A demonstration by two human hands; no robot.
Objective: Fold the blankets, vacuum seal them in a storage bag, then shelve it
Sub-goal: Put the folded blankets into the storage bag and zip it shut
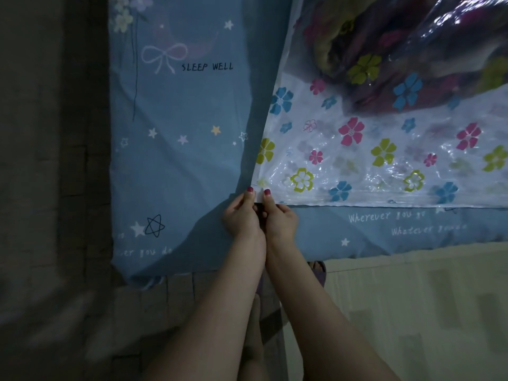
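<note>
Sealing is the step in hand: the storage bag (384,160), blankets (384,59) inside at upper right of the frame, lies on the bed (178,119), and left hand (242,215) and right hand (279,217) pinch its corner at lower centre, fingers (250,195) curled tight on the zip edge, likely to run rightward next.

A clear flower-printed storage bag (384,160) lies flat, dark folded blankets (398,50) bulging inside.

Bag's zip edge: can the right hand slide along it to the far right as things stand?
Probably yes. The right hand pinches the storage bag at its near left corner beside the left hand. The edge runs bare to the right over the blue sheet; the blankets sit well behind it.
</note>
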